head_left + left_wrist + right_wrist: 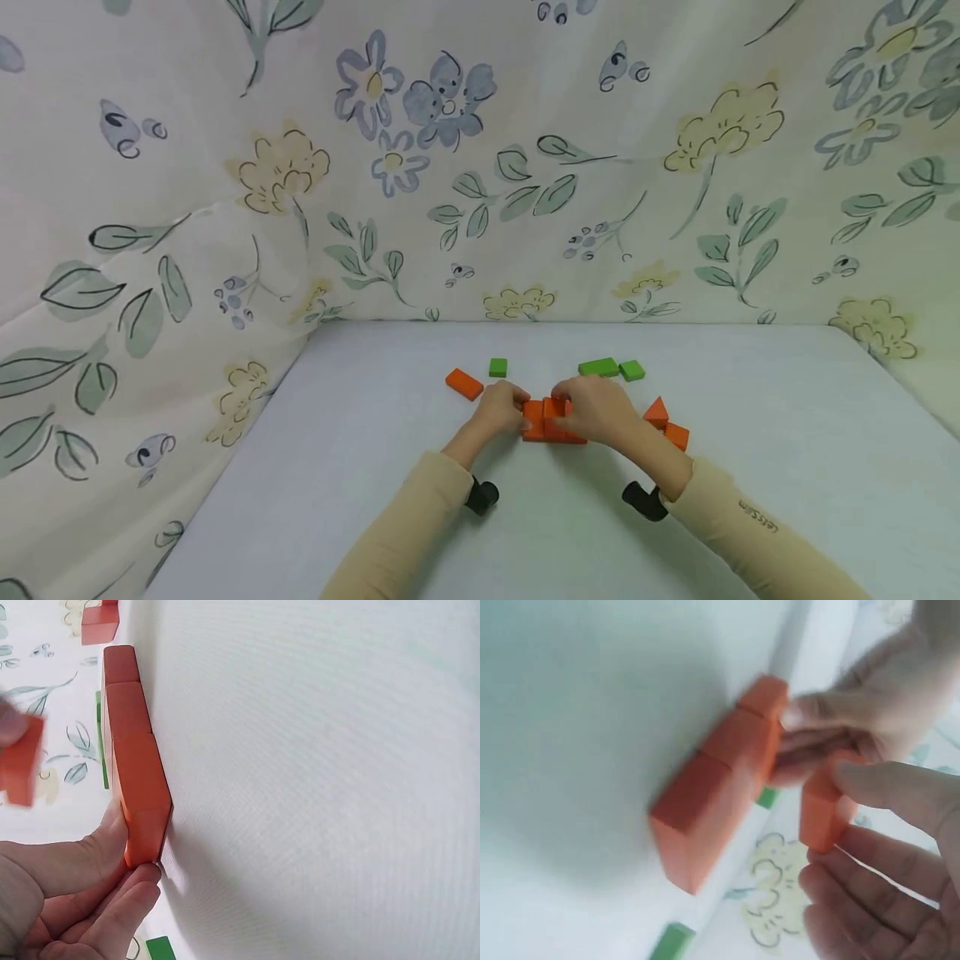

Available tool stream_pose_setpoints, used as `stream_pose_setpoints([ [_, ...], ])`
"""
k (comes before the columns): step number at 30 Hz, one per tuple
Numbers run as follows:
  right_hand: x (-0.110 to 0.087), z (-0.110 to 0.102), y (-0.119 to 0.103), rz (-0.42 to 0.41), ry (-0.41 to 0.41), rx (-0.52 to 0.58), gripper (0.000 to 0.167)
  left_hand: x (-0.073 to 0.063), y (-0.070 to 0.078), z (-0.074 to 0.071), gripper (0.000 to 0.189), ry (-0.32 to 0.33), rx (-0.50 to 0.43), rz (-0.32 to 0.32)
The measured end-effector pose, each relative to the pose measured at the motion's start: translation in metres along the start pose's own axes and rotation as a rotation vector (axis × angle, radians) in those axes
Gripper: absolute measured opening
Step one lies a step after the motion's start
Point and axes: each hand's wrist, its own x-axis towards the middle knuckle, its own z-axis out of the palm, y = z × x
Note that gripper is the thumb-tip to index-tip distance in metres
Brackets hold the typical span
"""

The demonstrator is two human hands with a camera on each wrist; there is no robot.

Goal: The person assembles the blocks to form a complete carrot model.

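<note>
Several orange blocks (533, 423) stand side by side in a short row on the table, touching one another. At the row's left end, my left hand (498, 406) pinches the end block (142, 776) between thumb and fingers. Over the row's right part is my right hand (598, 408), which holds a separate orange block (821, 810) between thumb and fingertips. That block is raised off the table and apart from the row; in the left wrist view the held orange block (21, 761) is blurred. The right hand partly covers the row in the head view.
On the white table (360, 433), a loose orange block (464, 384) and a small green block (498, 367) lie behind the left hand. Two green blocks (598, 367) lie behind the right. An orange triangular block (656, 412) and another orange block (677, 436) sit beside the right wrist.
</note>
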Motion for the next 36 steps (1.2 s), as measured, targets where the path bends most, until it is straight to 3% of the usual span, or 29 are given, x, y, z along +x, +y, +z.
stream_pose_setpoints([
  [4,-0.012,0.015,-0.002,0.034,-0.086,0.039,0.022,0.0,0.001,0.0,0.043,0.0,0.008,-0.011],
  [8,-0.019,0.025,-0.01,0.014,-0.118,0.106,0.018,0.0,0.002,0.0,0.043,-0.002,0.021,-0.027],
  [16,-0.024,0.038,-0.019,0.002,-0.109,0.134,0.017,-0.002,0.002,0.001,0.042,0.003,0.017,-0.054],
  [25,-0.028,0.034,-0.011,-0.024,-0.075,0.145,0.015,-0.004,0.008,0.002,0.043,0.01,0.006,-0.02],
  [36,-0.024,0.036,-0.014,-0.008,-0.078,0.118,0.015,-0.004,0.008,0.002,0.041,0.005,-0.004,-0.067],
])
